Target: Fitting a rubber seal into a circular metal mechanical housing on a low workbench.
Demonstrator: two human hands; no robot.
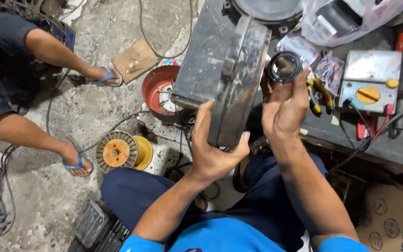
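My left hand (pixel 213 151) grips the lower end of a flat, dirty metal housing plate (pixel 239 79) held on edge in front of me. Raised beside it, my right hand (pixel 285 100) holds a black ring-shaped part (pixel 284 66) in its fingertips. Both hands hover over the front edge of a dark workbench (pixel 388 144). My legs in dark blue trousers (pixel 131 196) are below.
A multimeter with a yellow dial (pixel 369 86), yellow-handled pliers (pixel 320 95) and a plastic bag (pixel 346 18) lie on the bench. A red fan housing (pixel 157 91), an orange wire spool (pixel 122 151) and a cardboard box (pixel 392 219) sit on the floor. Another person's legs in blue sandals (pixel 78 163) are at left.
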